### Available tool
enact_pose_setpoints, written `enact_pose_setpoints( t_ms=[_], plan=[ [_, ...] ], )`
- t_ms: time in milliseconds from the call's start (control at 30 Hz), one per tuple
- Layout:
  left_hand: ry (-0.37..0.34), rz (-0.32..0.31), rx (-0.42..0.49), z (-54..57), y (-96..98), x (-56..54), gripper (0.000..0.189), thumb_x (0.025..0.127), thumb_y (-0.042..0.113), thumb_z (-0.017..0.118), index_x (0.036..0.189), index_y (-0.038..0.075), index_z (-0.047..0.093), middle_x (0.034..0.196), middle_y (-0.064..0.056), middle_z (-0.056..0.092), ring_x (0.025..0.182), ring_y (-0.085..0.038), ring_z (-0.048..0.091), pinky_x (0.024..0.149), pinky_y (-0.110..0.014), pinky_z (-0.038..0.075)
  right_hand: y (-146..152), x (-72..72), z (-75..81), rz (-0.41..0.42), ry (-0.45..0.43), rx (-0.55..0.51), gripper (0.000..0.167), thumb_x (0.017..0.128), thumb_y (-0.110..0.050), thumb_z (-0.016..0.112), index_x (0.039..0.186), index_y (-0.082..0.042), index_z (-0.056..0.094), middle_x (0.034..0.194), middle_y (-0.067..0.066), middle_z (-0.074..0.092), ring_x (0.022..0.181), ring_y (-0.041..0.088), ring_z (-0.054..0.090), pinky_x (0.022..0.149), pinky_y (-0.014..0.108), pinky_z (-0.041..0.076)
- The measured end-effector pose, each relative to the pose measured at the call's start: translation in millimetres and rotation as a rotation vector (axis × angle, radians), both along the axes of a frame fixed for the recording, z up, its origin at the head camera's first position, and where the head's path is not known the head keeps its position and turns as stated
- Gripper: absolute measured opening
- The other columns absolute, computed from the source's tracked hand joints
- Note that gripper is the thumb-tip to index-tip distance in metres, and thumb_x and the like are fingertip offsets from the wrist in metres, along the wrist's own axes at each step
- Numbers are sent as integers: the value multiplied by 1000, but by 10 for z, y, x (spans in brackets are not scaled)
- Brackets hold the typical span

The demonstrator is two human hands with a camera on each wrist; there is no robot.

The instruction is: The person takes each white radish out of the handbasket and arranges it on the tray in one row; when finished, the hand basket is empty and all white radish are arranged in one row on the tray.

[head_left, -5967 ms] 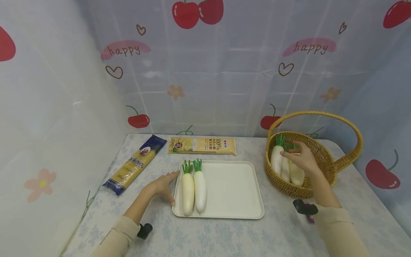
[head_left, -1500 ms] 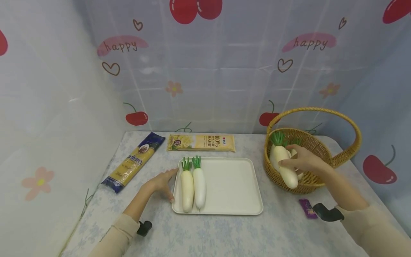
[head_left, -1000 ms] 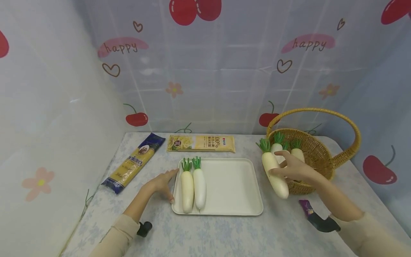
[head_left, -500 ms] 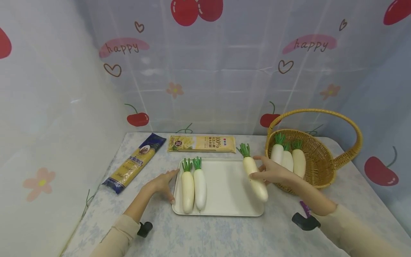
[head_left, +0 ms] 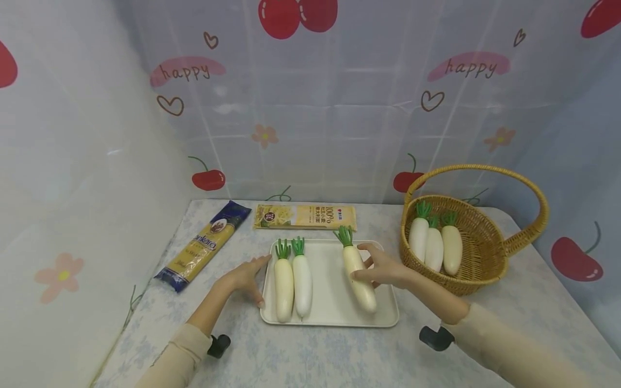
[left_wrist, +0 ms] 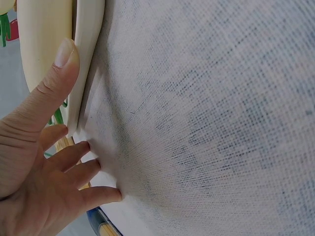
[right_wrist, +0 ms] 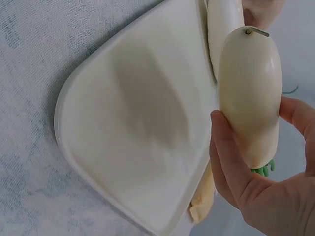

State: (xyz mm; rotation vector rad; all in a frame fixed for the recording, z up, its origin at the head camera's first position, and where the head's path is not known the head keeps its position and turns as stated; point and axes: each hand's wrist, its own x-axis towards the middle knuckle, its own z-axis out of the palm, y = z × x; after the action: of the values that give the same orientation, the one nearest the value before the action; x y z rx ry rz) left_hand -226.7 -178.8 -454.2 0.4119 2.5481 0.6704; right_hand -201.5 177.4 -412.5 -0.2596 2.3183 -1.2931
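My right hand (head_left: 385, 268) grips a pale daikon radish (head_left: 359, 280) with a green leafy top and holds it over the right half of the white tray (head_left: 330, 322). In the right wrist view the radish (right_wrist: 250, 93) sits between thumb and fingers, and its shadow falls on the tray. Two more radishes, a creamy one (head_left: 283, 288) and a whiter one (head_left: 303, 285), lie side by side at the tray's left end. With fingers spread, my left hand (head_left: 245, 280) rests at the tray's left edge; its thumb touches the rim in the left wrist view.
A wicker basket (head_left: 477, 275) with a tall handle stands at the right, holding three radishes (head_left: 452, 250). Behind the tray lies a yellow pasta packet (head_left: 305, 217). A blue and yellow pasta packet (head_left: 204, 248) lies at the left. A printed curtain (head_left: 330, 134) hangs behind the table.
My right hand has lifted the pale radish out of the basket and carried it left over the tray. The left hand has stayed at the tray's edge.
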Motion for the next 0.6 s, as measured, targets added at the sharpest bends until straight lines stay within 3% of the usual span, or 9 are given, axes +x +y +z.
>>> enact_pose_setpoints(
  t_ms=[600],
  plan=[
    [16,-8,-5,-46,-11,-12,120,49,16,92,148,2,25,150,-26,24,138,-45,18,112,-56,20,-441,-58,-286,-114,-58,-41,83,79,-18,74,143,1,25,95,19,57,77,23,62,60,37,58]
  ],
)
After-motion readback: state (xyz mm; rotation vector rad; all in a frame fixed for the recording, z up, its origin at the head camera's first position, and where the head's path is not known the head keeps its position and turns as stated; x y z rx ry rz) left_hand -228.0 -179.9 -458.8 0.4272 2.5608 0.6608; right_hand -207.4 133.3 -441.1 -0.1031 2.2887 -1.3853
